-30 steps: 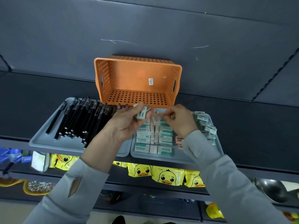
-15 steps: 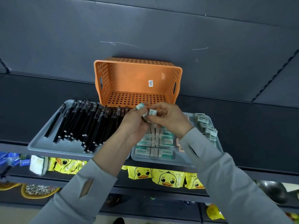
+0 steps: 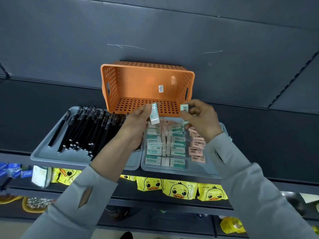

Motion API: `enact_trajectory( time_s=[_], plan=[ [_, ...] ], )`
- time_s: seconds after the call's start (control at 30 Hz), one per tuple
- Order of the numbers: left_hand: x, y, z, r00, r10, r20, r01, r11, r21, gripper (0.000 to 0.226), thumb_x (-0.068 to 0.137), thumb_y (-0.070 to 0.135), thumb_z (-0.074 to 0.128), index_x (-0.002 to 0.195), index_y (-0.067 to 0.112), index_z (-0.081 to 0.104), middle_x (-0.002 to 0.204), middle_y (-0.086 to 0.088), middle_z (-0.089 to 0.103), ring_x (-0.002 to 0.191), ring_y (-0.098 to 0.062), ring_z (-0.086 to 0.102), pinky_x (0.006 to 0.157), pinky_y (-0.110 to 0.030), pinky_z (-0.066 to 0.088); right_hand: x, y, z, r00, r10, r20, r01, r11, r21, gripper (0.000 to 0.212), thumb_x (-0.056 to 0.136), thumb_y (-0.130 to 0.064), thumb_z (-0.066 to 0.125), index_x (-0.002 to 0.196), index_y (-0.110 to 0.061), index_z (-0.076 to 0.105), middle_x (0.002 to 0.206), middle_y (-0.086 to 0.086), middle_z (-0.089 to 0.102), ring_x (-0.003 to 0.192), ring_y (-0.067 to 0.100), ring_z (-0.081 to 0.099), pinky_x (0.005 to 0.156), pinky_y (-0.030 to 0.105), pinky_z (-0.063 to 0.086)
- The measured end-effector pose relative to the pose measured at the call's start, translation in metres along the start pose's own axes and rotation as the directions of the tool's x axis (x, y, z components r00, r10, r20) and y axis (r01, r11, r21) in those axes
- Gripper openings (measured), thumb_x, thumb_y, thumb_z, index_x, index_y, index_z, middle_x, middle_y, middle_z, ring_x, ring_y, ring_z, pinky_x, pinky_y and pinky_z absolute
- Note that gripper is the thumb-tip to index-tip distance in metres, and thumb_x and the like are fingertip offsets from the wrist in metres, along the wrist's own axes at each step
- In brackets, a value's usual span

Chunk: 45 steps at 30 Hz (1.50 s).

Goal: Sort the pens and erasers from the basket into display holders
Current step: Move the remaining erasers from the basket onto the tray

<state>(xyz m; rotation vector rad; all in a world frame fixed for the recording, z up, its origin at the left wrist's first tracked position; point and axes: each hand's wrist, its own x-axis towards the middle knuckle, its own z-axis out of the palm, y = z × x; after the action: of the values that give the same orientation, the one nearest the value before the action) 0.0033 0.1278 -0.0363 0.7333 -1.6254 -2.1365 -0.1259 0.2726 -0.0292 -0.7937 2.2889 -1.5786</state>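
Hands are being pulled apart, left eraser (image 3: pixel 154 114) being pinched by left hand (image 3: pixel 136 128), right eraser (image 3: pixel 184 107) by right hand (image 3: pixel 202 121). Fingertip-only grips, so a drop is being risked.

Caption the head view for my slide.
Left hand holds an eraser, right hand a second eraser, above the eraser tray; pens in the next tray, orange basket behind.

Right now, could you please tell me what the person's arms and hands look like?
Both arms wear light grey long sleeves: the left sleeve and the right sleeve each have a slit-shaped thumb hole near the cuff. The left hand and right hand are bare, with no gloves, rings or watch visible.
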Motion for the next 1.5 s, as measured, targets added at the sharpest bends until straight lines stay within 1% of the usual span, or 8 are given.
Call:
enact_trajectory(
  time_s=[0.17,0.4,0.7,0.83,1.03,1.13,1.33,1.5],
  plan=[
    [0.007,-0.008,-0.017,0.969,0.239,-0.06,-0.167,0.814,0.557,0.012,0.093,0.02,0.062,0.105,0.023,0.064,0.094,0.006,0.067,0.083,-0.008,0.061,0.071,-0.017,0.048,-0.004,0.005,-0.013,1.0,-0.012,-0.023,0.012,1.0,0.007,0.02,0.084,-0.014,0.074,0.097,-0.027,0.067,0.08,-0.001,0.073,0.057,0.019,0.065,0.056,0.03,0.057],
    [-0.002,-0.024,-0.012,0.826,0.559,0.071,-0.141,0.083,0.987,0.023,0.089,0.035,0.065,0.107,0.02,0.067,0.091,-0.003,0.07,0.1,-0.028,0.051,0.083,-0.034,0.039,-0.014,0.01,-0.017,0.994,0.077,0.083,-0.089,0.983,0.158,0.026,0.094,-0.005,0.059,0.114,-0.018,0.066,0.087,0.003,0.073,0.07,0.013,0.069,0.062,0.023,0.055],
    [0.009,-0.022,-0.001,0.829,0.55,0.101,-0.074,-0.071,0.995,0.026,0.086,0.033,0.068,0.109,0.019,0.068,0.112,-0.005,0.059,0.107,-0.029,0.046,0.088,-0.036,0.042,-0.019,0.009,-0.027,0.98,0.111,0.162,-0.168,0.904,0.392,0.016,0.091,-0.002,0.061,0.107,-0.006,0.062,0.093,0.011,0.071,0.079,0.018,0.067,0.068,0.024,0.058],
    [0.004,-0.013,0.037,0.783,0.588,0.203,-0.487,0.378,0.787,0.022,0.089,0.022,0.068,0.11,0.019,0.07,0.098,0.005,0.065,0.086,-0.011,0.062,0.074,-0.017,0.047,-0.021,0.005,-0.03,0.988,0.03,0.155,-0.077,0.949,0.305,0.012,0.089,-0.003,0.064,0.101,-0.006,0.066,0.089,0.008,0.071,0.077,0.014,0.068,0.067,0.026,0.059],
    [0.014,-0.021,0.072,0.96,0.281,-0.007,-0.261,0.9,0.348,0.012,0.093,0.021,0.062,0.095,0.012,0.07,0.081,0.003,0.07,0.073,-0.014,0.068,0.069,-0.027,0.059,-0.019,0.016,-0.046,0.982,0.171,0.076,-0.186,0.861,0.474,0.014,0.096,-0.004,0.055,0.104,-0.006,0.066,0.104,0.01,0.067,0.091,0.014,0.068,0.086,0.025,0.055],
    [0.017,-0.021,0.07,0.989,0.134,-0.065,-0.119,0.974,0.191,0.016,0.096,0.02,0.057,0.101,0.006,0.064,0.088,-0.004,0.07,0.076,-0.014,0.069,0.074,-0.027,0.058,-0.019,0.025,-0.068,0.958,0.248,0.142,-0.28,0.719,0.636,0.028,0.093,0.008,0.051,0.12,0.007,0.057,0.118,0.017,0.063,0.111,0.021,0.063,0.102,0.029,0.047],
    [0.018,-0.026,0.074,0.997,0.077,-0.005,-0.076,0.99,0.117,0.019,0.096,0.012,0.057,0.113,0.005,0.061,0.097,-0.009,0.067,0.079,-0.013,0.066,0.078,-0.027,0.056,-0.026,0.029,-0.088,0.936,0.235,0.263,-0.35,0.527,0.774,0.028,0.098,0.004,0.042,0.123,0.012,0.053,0.112,0.031,0.065,0.107,0.031,0.067,0.084,0.024,0.057],
    [0.014,-0.028,0.083,0.997,0.073,-0.013,-0.071,0.992,0.102,0.023,0.094,0.006,0.058,0.114,0.017,0.057,0.091,-0.008,0.064,0.078,-0.018,0.063,0.081,-0.031,0.057,-0.026,0.035,-0.101,0.929,0.21,0.304,-0.366,0.628,0.687,0.029,0.101,-0.01,0.042,0.121,0.002,0.059,0.114,0.025,0.067,0.081,0.017,0.07,0.068,0.019,0.058]
  ],
)
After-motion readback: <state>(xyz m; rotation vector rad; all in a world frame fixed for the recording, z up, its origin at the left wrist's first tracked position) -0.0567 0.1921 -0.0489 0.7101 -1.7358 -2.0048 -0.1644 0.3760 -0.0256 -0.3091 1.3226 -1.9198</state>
